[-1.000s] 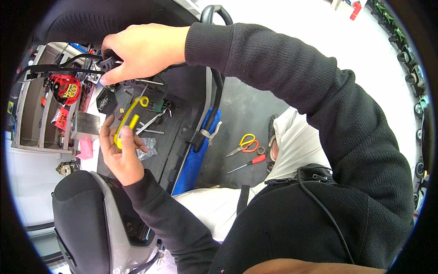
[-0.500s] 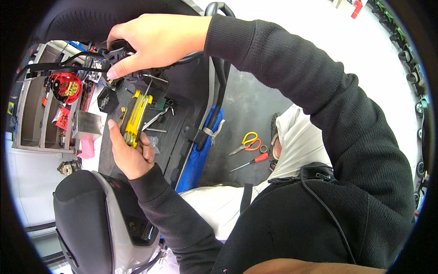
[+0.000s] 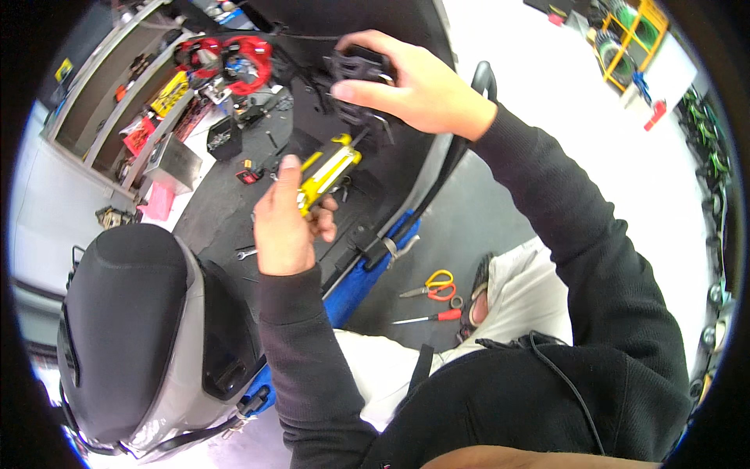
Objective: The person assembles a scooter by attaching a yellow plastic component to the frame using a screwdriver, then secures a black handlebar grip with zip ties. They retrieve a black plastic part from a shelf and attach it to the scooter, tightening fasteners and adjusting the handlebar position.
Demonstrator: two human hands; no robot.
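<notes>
My left hand (image 3: 287, 223) is closed round a yellow folding hex key set (image 3: 330, 173), its thumb along one side. One thin key, slightly blurred, points from the set up to a black bracket-like part (image 3: 359, 74). Around that part my right hand (image 3: 422, 90) is closed, thumb on the near side and fingers over the far side. The key's tip meets the part's lower side, where I cannot make out the contact. Below both hands lies a dark floorboard with small tools, among them a wrench (image 3: 246, 253).
A scooter seat (image 3: 133, 313) stands at lower left. A blue-wrapped bar (image 3: 351, 293) runs beside my knees. Scissors (image 3: 437, 286) and a red-handled screwdriver (image 3: 437, 316) lie near my foot. Red round cases (image 3: 248, 64), a metal box (image 3: 173, 162) and a black bin (image 3: 223, 139) sit at far left.
The view has turned, and both hands now appear further right. My right hand and the black part are tilted differently. The hex key set stays in my left hand.
</notes>
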